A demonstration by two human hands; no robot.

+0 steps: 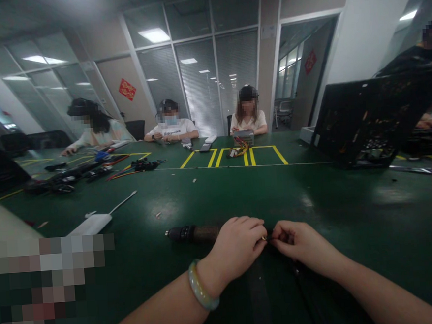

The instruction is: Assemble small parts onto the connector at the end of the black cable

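Bare forearms, pale green bangle (203,287), left wrist

A white adapter (90,224) lies on the green table (218,191); yellow tape lines (234,157) mark it; an open computer case (368,121) stands right; three people (172,130) sit opposite.

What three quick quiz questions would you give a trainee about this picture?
1. True or false: the left hand wears a bracelet.
2. The table is: A red, B green, C white?
3. Fill in: the left hand and the right hand both have their fingers ____ on a small part.
Key: 1 true; 2 B; 3 shut.
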